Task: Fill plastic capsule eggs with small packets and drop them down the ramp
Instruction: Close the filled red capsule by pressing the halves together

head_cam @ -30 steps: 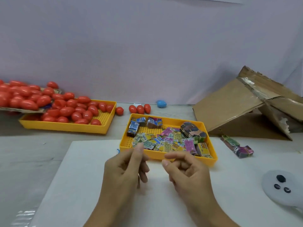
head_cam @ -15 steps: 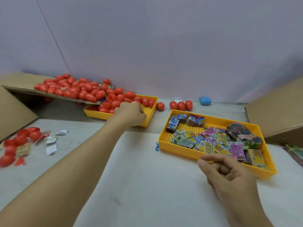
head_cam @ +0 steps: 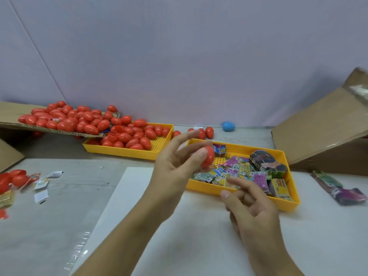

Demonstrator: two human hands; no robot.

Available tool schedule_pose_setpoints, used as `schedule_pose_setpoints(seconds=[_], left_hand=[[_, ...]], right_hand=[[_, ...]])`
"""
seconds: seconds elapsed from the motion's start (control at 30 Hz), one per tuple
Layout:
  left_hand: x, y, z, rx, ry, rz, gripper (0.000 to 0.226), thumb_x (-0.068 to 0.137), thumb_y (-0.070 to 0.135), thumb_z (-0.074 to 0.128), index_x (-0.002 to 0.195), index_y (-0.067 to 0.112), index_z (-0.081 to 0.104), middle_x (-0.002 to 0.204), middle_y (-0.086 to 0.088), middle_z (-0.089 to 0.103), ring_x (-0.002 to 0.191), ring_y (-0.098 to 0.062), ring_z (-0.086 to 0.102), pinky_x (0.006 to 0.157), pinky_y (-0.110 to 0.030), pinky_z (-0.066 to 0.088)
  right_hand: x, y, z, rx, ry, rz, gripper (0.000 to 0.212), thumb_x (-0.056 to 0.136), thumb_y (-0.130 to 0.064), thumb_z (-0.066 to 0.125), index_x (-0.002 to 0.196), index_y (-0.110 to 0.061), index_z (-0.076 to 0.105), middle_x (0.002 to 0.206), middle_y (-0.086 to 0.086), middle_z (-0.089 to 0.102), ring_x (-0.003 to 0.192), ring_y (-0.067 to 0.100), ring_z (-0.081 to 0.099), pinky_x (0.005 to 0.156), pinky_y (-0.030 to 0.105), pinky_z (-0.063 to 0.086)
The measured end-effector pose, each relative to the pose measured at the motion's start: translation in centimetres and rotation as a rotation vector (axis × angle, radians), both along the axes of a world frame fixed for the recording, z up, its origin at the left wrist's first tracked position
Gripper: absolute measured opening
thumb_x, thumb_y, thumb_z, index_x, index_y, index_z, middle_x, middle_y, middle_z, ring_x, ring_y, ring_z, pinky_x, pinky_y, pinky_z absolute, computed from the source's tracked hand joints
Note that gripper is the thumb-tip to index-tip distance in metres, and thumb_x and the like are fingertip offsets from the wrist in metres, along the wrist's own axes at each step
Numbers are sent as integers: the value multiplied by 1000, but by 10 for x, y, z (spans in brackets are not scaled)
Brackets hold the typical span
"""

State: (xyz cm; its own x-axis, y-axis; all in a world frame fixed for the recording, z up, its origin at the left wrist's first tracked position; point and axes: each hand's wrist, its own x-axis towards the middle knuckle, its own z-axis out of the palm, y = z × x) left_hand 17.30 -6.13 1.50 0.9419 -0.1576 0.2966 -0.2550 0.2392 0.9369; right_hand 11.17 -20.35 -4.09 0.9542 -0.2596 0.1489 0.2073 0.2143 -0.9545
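Note:
My left hand [head_cam: 175, 166] holds a red capsule egg [head_cam: 208, 159] between thumb and fingers, raised over the left end of the yellow packet tray [head_cam: 286, 203]. That tray holds several small colourful packets [head_cam: 239, 170]. My right hand [head_cam: 251, 204] hovers just in front of the tray with fingers loosely curled and nothing in it. Many more red eggs [head_cam: 127, 136] fill a second yellow tray [head_cam: 127, 153] at the back left and a cardboard sheet [head_cam: 12, 114] beside it. The cardboard ramp [head_cam: 318, 126] rises at the right.
A blue egg [head_cam: 228, 126] lies by the back wall, with a few red eggs [head_cam: 207, 132] near it. Loose packets [head_cam: 338, 188] lie right of the packet tray. Red egg halves [head_cam: 14, 178] and scraps of paper [head_cam: 41, 196] are scattered at the left. A white mat [head_cam: 179, 236] covers the table's front.
My left hand reached to the red egg tray, took an egg and brought it back over the packet tray. My right hand stayed in front of the packet tray.

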Motion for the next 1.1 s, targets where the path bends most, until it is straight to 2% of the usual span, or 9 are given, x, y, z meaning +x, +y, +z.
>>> schedule_pose_setpoints(seconds=[0.1,0.2,0.33,0.43,0.7,0.77,0.83,0.93,1.1], left_hand=[[-34,-14,-27,-320,295,27,42,69,10,88,106,14,69,113,-18,72,100,-31,72,68,-27,59],[-53,-19,-42,-412,485,15,21,64,14,79,84,6,78,107,-29,70,84,-33,73,61,-27,59],[-53,-17,-47,-310,429,9,35,67,29,76,89,3,79,98,-23,73,79,-30,74,61,-26,59],[-49,-16,-47,-251,392,44,38,70,36,73,88,4,80,94,-21,75,75,-28,75,59,-26,59],[-45,-14,-49,-202,379,36,28,82,37,70,89,11,79,88,-22,73,70,-27,73,56,-28,59],[-45,-12,-50,-177,302,13,21,81,22,78,101,19,79,101,-16,73,81,-27,73,62,-32,59],[-46,-10,-55,-105,188,-29,40,71,14,71,110,24,76,112,-9,72,94,-27,73,72,-34,59],[-48,-12,-57,-2,70,-57,45,76,-1,66,112,24,76,116,-7,72,107,-25,69,77,-35,61],[-45,-12,-56,-29,177,-50,40,68,26,82,108,28,78,97,-8,76,84,-27,75,67,-34,61]], right_hand=[[-3,-1,5,18,-57,-16,50,88,-6,68,116,-48,68,75,-4,56,48,10,41,41,17,35],[-7,-2,9,14,-66,42,51,80,-15,55,119,-47,68,86,-4,61,52,10,44,44,15,37],[-8,-14,10,-243,-130,102,37,82,-15,58,107,-34,76,86,-8,62,58,11,53,50,15,42],[-8,-23,11,-358,-139,177,28,79,-30,68,105,-35,76,92,-9,62,66,9,58,51,16,44],[0,-24,9,-278,-60,230,29,78,-38,71,106,-34,77,73,-10,61,56,9,56,45,21,44],[0,-24,10,-270,-55,220,25,82,-34,68,104,-31,78,66,-9,61,51,7,53,42,20,42],[0,-24,10,-283,-42,206,19,85,-33,65,96,-27,79,61,-7,61,48,6,49,42,17,39],[1,-23,12,-309,-22,178,23,88,-39,63,77,-24,76,57,-5,58,47,6,44,43,14,35],[5,-24,8,-317,-4,146,37,91,-42,63,64,-16,67,50,-9,52,43,3,41,41,12,32]])
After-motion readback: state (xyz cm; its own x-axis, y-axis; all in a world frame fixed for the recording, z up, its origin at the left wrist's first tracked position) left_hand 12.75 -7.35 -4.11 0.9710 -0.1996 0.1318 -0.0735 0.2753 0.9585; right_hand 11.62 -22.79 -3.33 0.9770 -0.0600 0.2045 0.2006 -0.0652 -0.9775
